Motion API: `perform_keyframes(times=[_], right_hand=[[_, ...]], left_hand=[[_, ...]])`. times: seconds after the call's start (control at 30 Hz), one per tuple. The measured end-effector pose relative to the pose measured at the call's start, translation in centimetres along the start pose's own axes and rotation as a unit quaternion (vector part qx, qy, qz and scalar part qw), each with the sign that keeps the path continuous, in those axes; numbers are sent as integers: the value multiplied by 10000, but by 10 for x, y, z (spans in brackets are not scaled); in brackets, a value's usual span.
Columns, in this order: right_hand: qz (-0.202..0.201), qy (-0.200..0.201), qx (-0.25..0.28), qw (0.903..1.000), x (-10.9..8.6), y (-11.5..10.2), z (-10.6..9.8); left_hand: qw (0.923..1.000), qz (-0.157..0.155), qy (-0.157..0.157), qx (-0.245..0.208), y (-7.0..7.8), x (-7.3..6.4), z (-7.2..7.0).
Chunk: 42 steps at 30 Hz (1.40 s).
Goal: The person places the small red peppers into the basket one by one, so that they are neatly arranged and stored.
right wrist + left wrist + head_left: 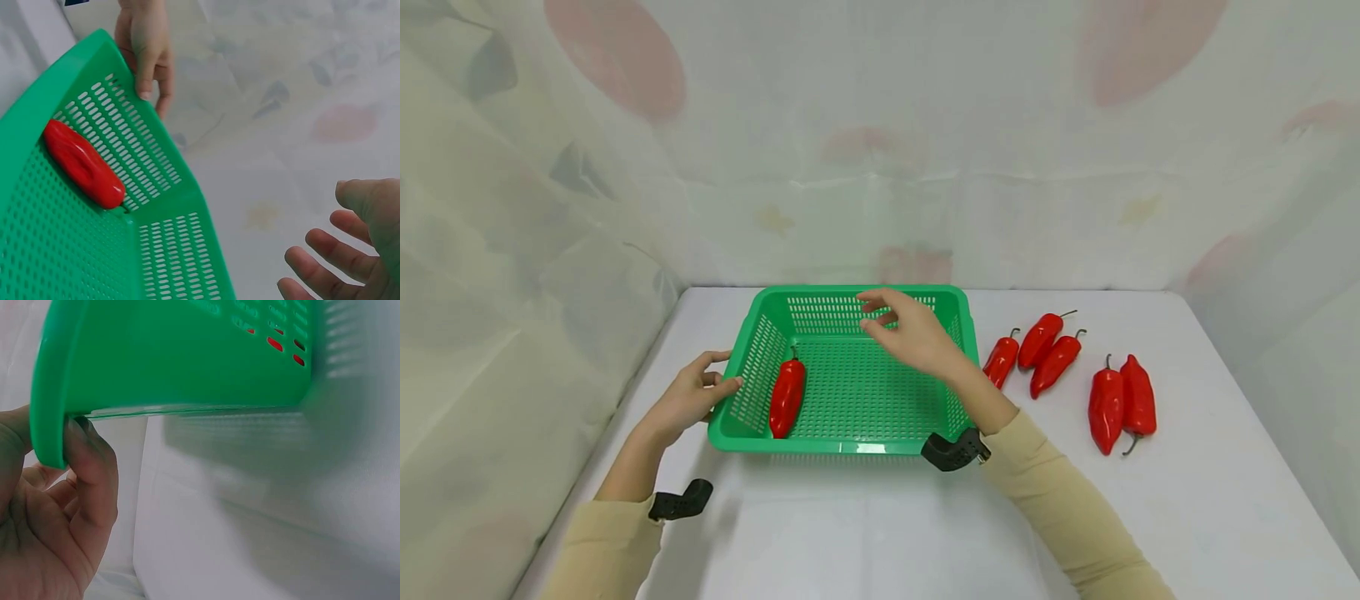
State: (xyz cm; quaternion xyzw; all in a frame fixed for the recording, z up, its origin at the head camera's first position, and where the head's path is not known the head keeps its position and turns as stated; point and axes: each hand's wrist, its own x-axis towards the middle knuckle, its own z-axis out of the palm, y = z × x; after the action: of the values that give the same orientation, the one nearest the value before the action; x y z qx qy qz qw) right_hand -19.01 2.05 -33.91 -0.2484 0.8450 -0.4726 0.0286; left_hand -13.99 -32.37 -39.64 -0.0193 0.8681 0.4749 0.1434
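My left hand [688, 396] grips the left rim of a green plastic basket [850, 446], thumb on the rim and curled fingers beneath it in the left wrist view. One red pepper [787, 398] lies along the basket's left side, stem toward the back. Over the right half of the basket hovers my right hand [910, 333], holding nothing. Its fingers [340, 256] are spread and loosely bent in the right wrist view. Through the basket's slots, bits of red show in the left wrist view.
Right of the basket, a group of red peppers [1055, 367] lies on the white table [1210, 517], one partly hidden by the basket and right arm. Two more peppers [1107, 408] lie side by side farther right. Patterned sheeting [1000, 208] hangs behind and at both sides.
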Motion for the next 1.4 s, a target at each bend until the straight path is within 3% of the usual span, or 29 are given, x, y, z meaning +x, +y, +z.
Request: perform_keyframes(times=[0.3, 0.6, 1.0, 1.4], right_hand=[[-231, 507, 216, 9982, -14, 9, -17], [-257, 827, 63, 9962, -29, 18, -29], [-256, 1658, 287, 9854, -49, 43, -44], [442, 2476, 311, 9673, -61, 80, -50]], left_hand=[[10000, 34, -16, 5, 0, -1, -1], [10000, 68, 2, 34, 3, -2, -2], [9999, 128, -14, 14, 3, -2, 0], [10000, 73, -16, 16, 2, -1, 0]])
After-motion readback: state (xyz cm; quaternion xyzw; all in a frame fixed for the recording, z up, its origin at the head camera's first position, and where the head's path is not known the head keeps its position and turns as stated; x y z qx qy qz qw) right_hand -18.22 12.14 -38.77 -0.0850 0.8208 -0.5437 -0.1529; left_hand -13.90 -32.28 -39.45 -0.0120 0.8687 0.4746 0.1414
